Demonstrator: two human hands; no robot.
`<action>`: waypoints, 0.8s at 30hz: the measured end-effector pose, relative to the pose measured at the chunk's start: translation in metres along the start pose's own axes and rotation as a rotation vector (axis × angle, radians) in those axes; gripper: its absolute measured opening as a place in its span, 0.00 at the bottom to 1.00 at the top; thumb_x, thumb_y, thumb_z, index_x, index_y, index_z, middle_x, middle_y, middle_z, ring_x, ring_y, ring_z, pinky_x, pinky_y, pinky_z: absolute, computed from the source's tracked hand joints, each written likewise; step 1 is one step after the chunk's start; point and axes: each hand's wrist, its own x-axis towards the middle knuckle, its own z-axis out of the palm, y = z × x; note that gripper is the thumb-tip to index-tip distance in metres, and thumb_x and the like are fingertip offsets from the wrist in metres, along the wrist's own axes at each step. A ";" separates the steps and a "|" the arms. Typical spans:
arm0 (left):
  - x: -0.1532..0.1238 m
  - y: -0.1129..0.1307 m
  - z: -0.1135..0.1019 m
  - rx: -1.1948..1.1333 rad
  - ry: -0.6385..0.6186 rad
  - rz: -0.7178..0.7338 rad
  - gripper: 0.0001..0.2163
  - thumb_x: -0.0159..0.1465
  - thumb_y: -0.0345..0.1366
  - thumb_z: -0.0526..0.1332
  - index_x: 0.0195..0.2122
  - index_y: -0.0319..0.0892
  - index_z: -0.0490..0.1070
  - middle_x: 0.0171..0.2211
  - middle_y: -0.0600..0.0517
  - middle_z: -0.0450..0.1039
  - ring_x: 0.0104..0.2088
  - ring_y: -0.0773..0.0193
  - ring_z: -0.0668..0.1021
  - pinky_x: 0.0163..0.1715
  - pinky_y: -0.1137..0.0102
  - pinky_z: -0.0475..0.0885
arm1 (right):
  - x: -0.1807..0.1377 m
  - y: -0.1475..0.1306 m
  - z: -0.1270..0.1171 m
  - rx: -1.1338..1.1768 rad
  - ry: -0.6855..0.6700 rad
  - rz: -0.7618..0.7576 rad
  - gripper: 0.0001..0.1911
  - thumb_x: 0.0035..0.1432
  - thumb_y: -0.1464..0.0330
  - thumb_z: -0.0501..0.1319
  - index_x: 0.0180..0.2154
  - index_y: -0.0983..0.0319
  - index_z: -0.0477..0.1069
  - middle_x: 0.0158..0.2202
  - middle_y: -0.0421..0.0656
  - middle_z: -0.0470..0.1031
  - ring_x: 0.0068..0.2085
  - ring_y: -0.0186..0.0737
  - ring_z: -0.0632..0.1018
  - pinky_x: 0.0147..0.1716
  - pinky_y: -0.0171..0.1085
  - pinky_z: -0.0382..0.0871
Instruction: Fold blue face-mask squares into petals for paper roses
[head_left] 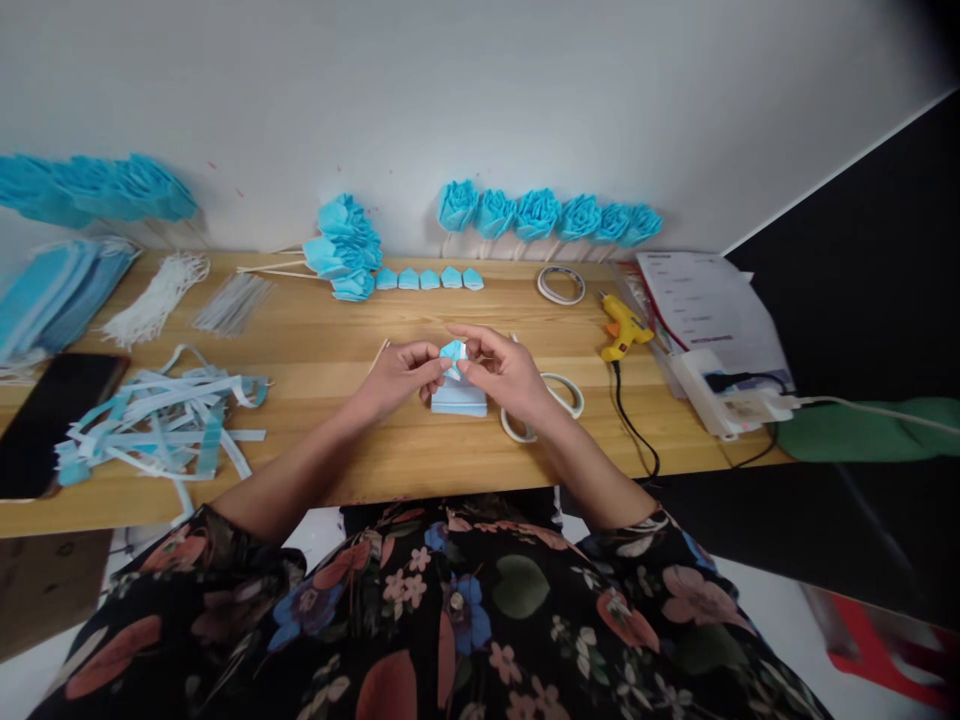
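Between my two hands a small folded blue-and-white petal [454, 352] is pinched at the fingertips. My left hand [405, 375] grips its left side, fingers curled against the thumb. On the other side my right hand [506, 372] holds it with thumb and bent fingers. Below the petal lies a stack of pale blue fabric pieces [459, 398] on the table. White-handled scissors [566, 393] rest beside and partly under my right hand. A row of several folded blue petals [429, 280] sits farther back.
Blue fabric flowers [537, 214] on sticks lean along the wall, with another bunch [345, 248] lying left of them. A yellow glue gun [624, 328], tape roll [561, 285] and power strip [735, 395] are at right. Cut strips [165, 420], a phone [56, 420] and face masks [67, 290] occupy the left.
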 end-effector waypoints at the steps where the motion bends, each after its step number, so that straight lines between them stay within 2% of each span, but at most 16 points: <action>1: 0.000 0.000 0.000 -0.009 0.010 0.008 0.17 0.56 0.49 0.69 0.25 0.40 0.68 0.20 0.56 0.69 0.19 0.73 0.70 0.21 0.75 0.67 | 0.001 0.000 0.000 0.005 -0.003 -0.002 0.22 0.61 0.68 0.60 0.58 0.58 0.71 0.34 0.38 0.71 0.32 0.31 0.71 0.28 0.30 0.67; 7: 0.000 0.001 -0.001 -0.010 0.041 0.024 0.17 0.57 0.49 0.68 0.25 0.40 0.68 0.19 0.57 0.69 0.19 0.73 0.70 0.21 0.76 0.66 | 0.008 -0.003 -0.007 0.153 -0.058 0.070 0.21 0.63 0.61 0.60 0.57 0.59 0.72 0.34 0.39 0.71 0.32 0.32 0.72 0.31 0.33 0.70; 11: 0.001 0.001 -0.001 0.009 0.032 0.024 0.17 0.57 0.48 0.68 0.26 0.39 0.68 0.20 0.56 0.69 0.19 0.73 0.69 0.21 0.76 0.65 | 0.018 -0.001 -0.008 0.156 -0.068 0.101 0.23 0.58 0.60 0.65 0.54 0.59 0.74 0.31 0.37 0.71 0.29 0.31 0.69 0.29 0.32 0.65; 17: 0.004 -0.003 -0.002 0.013 -0.007 0.002 0.16 0.55 0.47 0.69 0.27 0.40 0.68 0.18 0.58 0.68 0.18 0.73 0.69 0.20 0.77 0.65 | 0.023 0.007 -0.002 0.091 0.064 0.074 0.20 0.56 0.62 0.65 0.51 0.59 0.77 0.28 0.35 0.67 0.27 0.30 0.67 0.28 0.32 0.62; 21: 0.005 -0.006 -0.002 0.024 -0.024 -0.009 0.16 0.54 0.46 0.70 0.27 0.40 0.68 0.18 0.58 0.67 0.18 0.73 0.68 0.20 0.77 0.63 | 0.017 0.008 -0.001 0.152 0.094 0.081 0.21 0.57 0.59 0.64 0.50 0.59 0.77 0.27 0.35 0.67 0.28 0.31 0.68 0.29 0.33 0.65; 24: 0.005 -0.007 -0.002 0.023 -0.021 -0.020 0.17 0.54 0.47 0.70 0.27 0.40 0.68 0.18 0.58 0.68 0.18 0.73 0.68 0.20 0.77 0.63 | 0.014 0.008 -0.003 0.238 0.119 0.112 0.23 0.61 0.54 0.61 0.53 0.60 0.74 0.28 0.37 0.71 0.29 0.33 0.72 0.31 0.35 0.70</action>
